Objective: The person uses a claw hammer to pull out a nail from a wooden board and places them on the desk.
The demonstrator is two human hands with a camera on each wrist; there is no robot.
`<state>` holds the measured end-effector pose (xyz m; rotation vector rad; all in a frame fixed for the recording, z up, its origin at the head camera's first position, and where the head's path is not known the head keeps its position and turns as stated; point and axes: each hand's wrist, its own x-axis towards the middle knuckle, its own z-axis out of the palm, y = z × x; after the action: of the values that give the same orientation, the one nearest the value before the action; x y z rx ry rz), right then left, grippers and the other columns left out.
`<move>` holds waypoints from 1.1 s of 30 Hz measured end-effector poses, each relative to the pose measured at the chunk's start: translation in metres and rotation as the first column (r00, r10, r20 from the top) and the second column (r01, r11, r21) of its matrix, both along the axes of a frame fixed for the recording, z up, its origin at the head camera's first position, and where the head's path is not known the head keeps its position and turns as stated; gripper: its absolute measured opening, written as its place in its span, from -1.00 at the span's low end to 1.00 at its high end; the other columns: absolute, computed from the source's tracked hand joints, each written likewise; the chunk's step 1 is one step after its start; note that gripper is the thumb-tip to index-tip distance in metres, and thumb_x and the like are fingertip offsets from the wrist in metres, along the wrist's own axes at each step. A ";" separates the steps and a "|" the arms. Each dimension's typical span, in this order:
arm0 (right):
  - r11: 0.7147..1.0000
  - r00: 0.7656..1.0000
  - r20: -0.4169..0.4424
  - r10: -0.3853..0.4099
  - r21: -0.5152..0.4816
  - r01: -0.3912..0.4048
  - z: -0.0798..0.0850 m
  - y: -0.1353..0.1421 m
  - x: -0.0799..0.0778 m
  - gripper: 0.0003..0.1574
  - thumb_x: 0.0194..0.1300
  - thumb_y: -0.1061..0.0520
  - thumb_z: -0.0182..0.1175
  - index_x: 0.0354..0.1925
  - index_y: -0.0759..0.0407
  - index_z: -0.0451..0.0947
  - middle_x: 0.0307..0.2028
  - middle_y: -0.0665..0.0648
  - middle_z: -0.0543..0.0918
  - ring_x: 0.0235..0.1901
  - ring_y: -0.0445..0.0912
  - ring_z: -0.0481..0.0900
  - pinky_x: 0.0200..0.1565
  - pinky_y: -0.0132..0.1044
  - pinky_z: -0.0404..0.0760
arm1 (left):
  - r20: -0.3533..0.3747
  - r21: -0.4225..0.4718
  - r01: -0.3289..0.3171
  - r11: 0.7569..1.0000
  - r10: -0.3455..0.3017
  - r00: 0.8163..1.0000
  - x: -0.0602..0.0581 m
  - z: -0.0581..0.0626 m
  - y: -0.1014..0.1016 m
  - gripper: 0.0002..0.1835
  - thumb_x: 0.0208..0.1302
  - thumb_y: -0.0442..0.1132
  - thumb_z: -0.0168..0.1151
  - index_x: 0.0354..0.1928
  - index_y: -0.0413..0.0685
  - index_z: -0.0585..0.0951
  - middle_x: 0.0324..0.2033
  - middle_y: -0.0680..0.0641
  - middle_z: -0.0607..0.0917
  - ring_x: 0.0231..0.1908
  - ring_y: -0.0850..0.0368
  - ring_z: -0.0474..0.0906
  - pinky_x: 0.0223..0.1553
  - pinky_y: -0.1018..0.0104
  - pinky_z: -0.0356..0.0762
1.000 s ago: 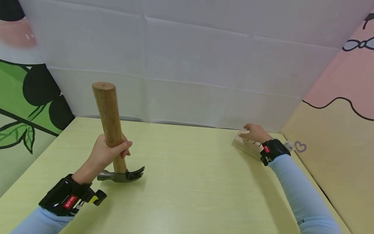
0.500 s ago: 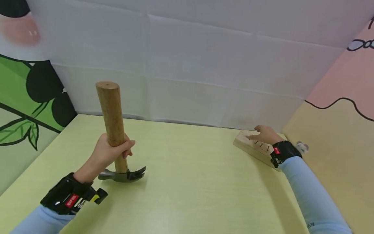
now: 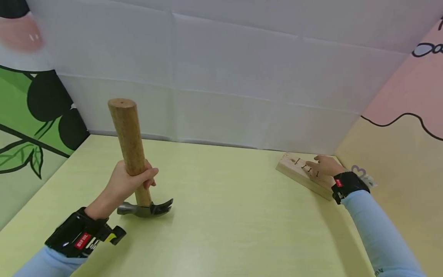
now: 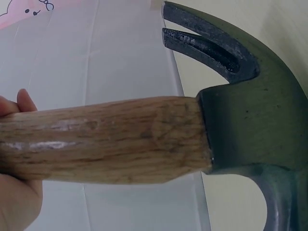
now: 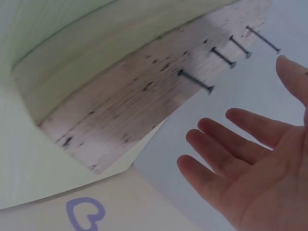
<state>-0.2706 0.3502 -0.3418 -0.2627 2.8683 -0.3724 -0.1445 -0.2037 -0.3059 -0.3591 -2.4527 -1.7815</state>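
Note:
My left hand (image 3: 121,186) grips the wooden handle of a claw hammer (image 3: 129,134) at the left of the table. The handle points up, tilted slightly left, with the steel head (image 3: 142,210) at the bottom. Whether the head touches the tabletop I cannot tell. Far right on the table lies a pale wooden block (image 3: 304,181). Several nails (image 5: 196,82) stand in a row in its face. My right hand (image 3: 327,165) is over the block's right part, holding nothing. In the right wrist view its fingers (image 5: 216,151) are extended and apart from the nails.
A yellowish table (image 3: 221,215) spreads between the hands. A white sheet (image 3: 228,77) hangs behind it. The right wall (image 3: 398,165) borders the table close to the block, and a panel with green drawings (image 3: 20,100) stands at the left.
My right hand has moved to the right along the block, uncovering the nails and more of its left part. The left hand still holds the hammer in about the same place.

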 end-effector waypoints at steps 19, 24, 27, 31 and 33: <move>0.990 0.988 0.073 -0.138 0.050 0.134 -0.020 0.034 0.013 -0.18 0.40 -0.14 -0.24 0.01 0.71 0.24 -0.01 0.64 0.35 0.00 0.46 0.32 -0.01 0.21 0.34 | -0.017 0.027 0.017 0.999 -0.016 1.000 0.001 0.003 0.002 -0.83 0.19 -0.33 0.16 -0.53 -0.11 0.44 -0.72 0.01 0.49 -0.52 0.11 0.56 -0.38 0.21 0.52; 0.990 0.987 0.098 -0.128 0.078 0.120 -0.021 0.040 0.015 -0.14 0.40 -0.16 -0.28 0.01 0.73 0.23 -0.01 0.65 0.35 -0.01 0.47 0.31 -0.03 0.20 0.34 | -0.009 0.018 0.015 1.000 -0.015 1.000 0.000 0.002 0.003 -0.83 0.20 -0.32 0.16 -0.52 -0.12 0.45 -0.72 0.00 0.50 -0.52 0.10 0.56 -0.37 0.19 0.52; 0.987 0.972 0.171 -0.159 0.021 0.158 -0.023 0.042 0.017 -0.08 0.39 -0.21 -0.31 0.06 0.73 0.16 0.01 0.63 0.34 -0.03 0.44 0.35 -0.07 0.16 0.40 | -0.003 0.019 0.012 1.000 -0.012 1.000 0.000 0.003 0.003 -0.84 0.20 -0.31 0.16 -0.52 -0.12 0.45 -0.72 0.00 0.50 -0.51 0.10 0.56 -0.37 0.19 0.52; 0.957 0.931 0.296 -0.215 -0.125 0.261 -0.026 0.045 0.018 -0.05 0.35 -0.24 -0.27 0.11 0.70 0.09 -0.10 0.55 0.37 -0.21 0.27 0.46 -0.25 0.00 0.55 | -0.005 0.022 0.017 1.000 -0.017 1.000 0.000 0.004 0.003 -0.84 0.20 -0.31 0.16 -0.52 -0.11 0.45 -0.72 0.00 0.50 -0.51 0.10 0.56 -0.37 0.18 0.52; 0.934 0.911 0.335 -0.243 -0.173 0.312 -0.027 0.046 0.017 -0.03 0.32 -0.26 -0.22 0.11 0.69 0.08 -0.14 0.51 0.37 -0.27 0.20 0.46 -0.34 -0.08 0.57 | -0.008 0.022 0.019 1.000 -0.018 1.000 0.000 0.004 0.004 -0.84 0.20 -0.31 0.16 -0.52 -0.11 0.45 -0.72 0.00 0.50 -0.51 0.10 0.56 -0.37 0.18 0.52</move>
<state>-0.2534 0.3963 -0.3689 0.1629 2.5523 -0.7235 -0.1447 -0.2002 -0.3020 -0.3874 -2.4306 -1.8093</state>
